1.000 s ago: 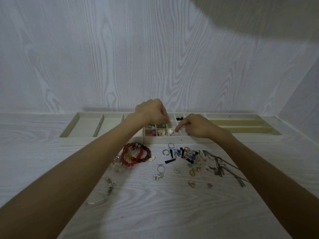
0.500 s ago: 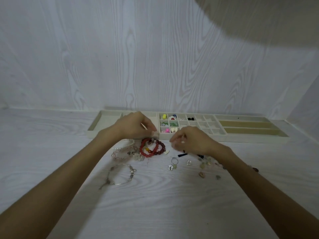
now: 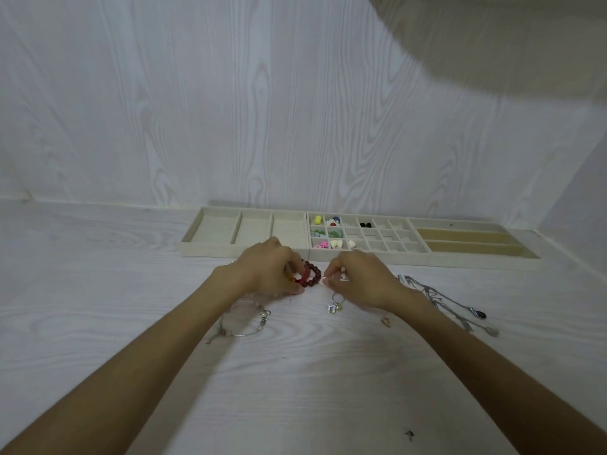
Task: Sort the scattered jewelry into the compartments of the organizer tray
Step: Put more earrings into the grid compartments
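Three cream sections make up the organizer tray [image 3: 354,256], which lies along the far edge of the table [image 3: 98,307] against the wall: wide bins on its left, a grid of small cells in the middle, long slots on its right. Several of the small cells at the grid's left hold coloured beads [image 3: 328,233], among them a yellow one, green ones and a pink one, and one cell farther right holds black pieces [image 3: 365,224]. Just in front of the tray, the left hand [image 3: 267,270] curls its fingers around a dark red bead bracelet [image 3: 308,275], which lies at the tabletop. Close beside it, the right hand [image 3: 358,279] is bent with fingertips drawn together over a small pale piece [image 3: 343,277]; whether it actually grips that piece cannot be told. Below the right hand lies a ring with small charms [image 3: 335,303], and near the right forearm a tiny gold piece [image 3: 386,321]. A thin silver bracelet [image 3: 244,323] lies beside the left forearm. Silver chains with pendants [image 3: 443,303] trail off to the right.
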Motion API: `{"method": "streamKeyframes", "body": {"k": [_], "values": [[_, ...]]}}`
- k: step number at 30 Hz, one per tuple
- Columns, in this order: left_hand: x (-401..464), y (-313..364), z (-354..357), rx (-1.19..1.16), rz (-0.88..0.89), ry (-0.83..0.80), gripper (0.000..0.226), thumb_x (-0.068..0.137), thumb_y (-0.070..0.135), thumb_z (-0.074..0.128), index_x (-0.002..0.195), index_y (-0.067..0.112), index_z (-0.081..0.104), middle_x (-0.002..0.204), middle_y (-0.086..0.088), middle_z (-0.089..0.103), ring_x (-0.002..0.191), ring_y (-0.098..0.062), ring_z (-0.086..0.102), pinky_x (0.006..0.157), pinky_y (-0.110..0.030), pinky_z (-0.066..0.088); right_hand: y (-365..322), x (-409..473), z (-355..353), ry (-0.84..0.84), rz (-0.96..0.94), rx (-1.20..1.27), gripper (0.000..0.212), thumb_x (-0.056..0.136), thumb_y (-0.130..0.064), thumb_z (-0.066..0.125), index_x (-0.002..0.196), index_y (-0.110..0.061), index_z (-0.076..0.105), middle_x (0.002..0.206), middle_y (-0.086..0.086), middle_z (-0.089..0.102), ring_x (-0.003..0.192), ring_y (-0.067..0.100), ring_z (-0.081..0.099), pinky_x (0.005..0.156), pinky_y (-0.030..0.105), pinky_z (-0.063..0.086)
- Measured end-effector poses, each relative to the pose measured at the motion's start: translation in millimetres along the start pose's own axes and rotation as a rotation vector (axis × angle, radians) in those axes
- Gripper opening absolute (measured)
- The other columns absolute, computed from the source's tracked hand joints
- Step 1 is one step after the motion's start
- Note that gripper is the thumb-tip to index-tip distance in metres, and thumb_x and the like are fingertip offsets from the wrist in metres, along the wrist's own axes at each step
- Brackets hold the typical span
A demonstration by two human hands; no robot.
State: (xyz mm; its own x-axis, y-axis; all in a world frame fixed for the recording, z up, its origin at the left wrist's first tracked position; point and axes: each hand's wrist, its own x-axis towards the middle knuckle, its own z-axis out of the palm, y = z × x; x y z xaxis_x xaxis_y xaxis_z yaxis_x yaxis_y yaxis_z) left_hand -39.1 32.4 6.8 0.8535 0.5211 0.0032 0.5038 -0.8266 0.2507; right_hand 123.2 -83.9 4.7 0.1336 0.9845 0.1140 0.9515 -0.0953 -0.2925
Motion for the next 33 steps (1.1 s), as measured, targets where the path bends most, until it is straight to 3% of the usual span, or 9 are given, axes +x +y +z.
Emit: {"method": "streamKeyframes", "body": {"k": [6, 9, 14, 17, 21, 24, 29, 33], "values": [[2.3, 1.0, -17.5, -0.022, -0.021, -0.117, 0.034, 0.078, 0.051, 0.068, 0.108, 0.034, 0.068, 0.106, 0.016, 0.067, 0.097, -0.007, 0.057, 0.087, -0.031, 0.049, 9.3, -0.5, -42.2, -0.127, 0.007, -0.022, 0.013, 0.093, -0.030, 0.055, 0.099, -0.025, 0.066, 0.096, -0.011, 0.062, 0.089, 0.007, 0.054, 0.084, 0.028, 0.040], [11.7, 12.1, -30.9, -0.191, 0.022, -0.079, 0.033, 0.083, 0.047, 0.066, 0.112, 0.032, 0.067, 0.108, 0.015, 0.067, 0.097, -0.005, 0.060, 0.090, -0.031, 0.049, 18.2, 4.7, -63.1, -0.209, -0.013, -0.005, 0.007, 0.094, -0.029, 0.051, 0.091, -0.031, 0.057, 0.095, -0.012, 0.060, 0.092, 0.014, 0.057, 0.083, 0.032, 0.045], [47.6, 50.4, -37.6, -0.477, 0.079, -0.025, 0.037, 0.084, 0.031, 0.069, 0.118, 0.018, 0.063, 0.103, 0.002, 0.071, 0.098, -0.011, 0.063, 0.095, -0.031, 0.048, 25.3, 19.1, -94.0, -0.160, 0.022, 0.030, 0.008, 0.095, -0.024, 0.050, 0.088, -0.027, 0.054, 0.089, -0.012, 0.056, 0.087, 0.013, 0.055, 0.079, 0.030, 0.045], [70.8, 61.5, -30.6, -0.501, 0.003, 0.043, 0.034, 0.082, 0.032, 0.071, 0.113, 0.019, 0.064, 0.099, 0.001, 0.071, 0.095, -0.015, 0.066, 0.091, -0.036, 0.051, 30.7, 28.9, -101.9, -0.164, 0.082, 0.045, 0.006, 0.096, -0.023, 0.049, 0.095, -0.020, 0.054, 0.097, -0.003, 0.057, 0.087, 0.013, 0.052, 0.070, 0.021, 0.040], [90.0, 64.1, -19.3, -0.521, -0.027, 0.119, 0.032, 0.085, 0.036, 0.068, 0.112, 0.019, 0.067, 0.106, -0.001, 0.070, 0.093, -0.018, 0.067, 0.086, -0.035, 0.053, 41.3, 37.2, -101.5, -0.171, 0.137, 0.062, 0.009, 0.097, -0.021, 0.046, 0.097, -0.016, 0.054, 0.101, 0.003, 0.060, 0.088, 0.015, 0.053, 0.077, 0.027, 0.041], [98.8, 59.0, -13.9, -0.583, -0.052, 0.148, 0.024, 0.084, 0.032, 0.070, 0.104, 0.020, 0.071, 0.097, -0.002, 0.073, 0.076, -0.013, 0.064, 0.073, -0.029, 0.051, 48.1, 39.8, -97.5, -0.147, 0.163, 0.101, 0.014, 0.098, -0.020, 0.045, 0.098, -0.011, 0.056, 0.098, 0.003, 0.061, 0.077, 0.010, 0.052, 0.070, 0.024, 0.040], [107.7, 49.1, -2.2, -0.639, -0.093, 0.241, 0.010, 0.076, 0.031, 0.077, 0.083, 0.025, 0.073, 0.060, 0.015, 0.065, 0.058, -0.005, 0.059, 0.068, -0.028, 0.050, 62.9, 43.0, -82.0, -0.072, 0.297, 0.393, 0.031, 0.096, -0.021, 0.050, 0.098, 0.006, 0.066, 0.085, 0.007, 0.062, 0.066, 0.008, 0.050, 0.062, 0.016, 0.040], [112.1, 47.5, 8.3, -0.583, -0.101, 0.270, 0.013, 0.080, 0.037, 0.073, 0.089, 0.028, 0.075, 0.068, 0.013, 0.067, 0.076, -0.010, 0.066, 0.071, -0.028, 0.050, 73.4, 41.0, -62.6, 0.057, 0.412, 0.612, 0.021, 0.091, -0.023, 0.061, 0.091, -0.004, 0.069, 0.067, -0.002, 0.060, 0.055, 0.004, 0.046, 0.046, 0.010, 0.037]]}}
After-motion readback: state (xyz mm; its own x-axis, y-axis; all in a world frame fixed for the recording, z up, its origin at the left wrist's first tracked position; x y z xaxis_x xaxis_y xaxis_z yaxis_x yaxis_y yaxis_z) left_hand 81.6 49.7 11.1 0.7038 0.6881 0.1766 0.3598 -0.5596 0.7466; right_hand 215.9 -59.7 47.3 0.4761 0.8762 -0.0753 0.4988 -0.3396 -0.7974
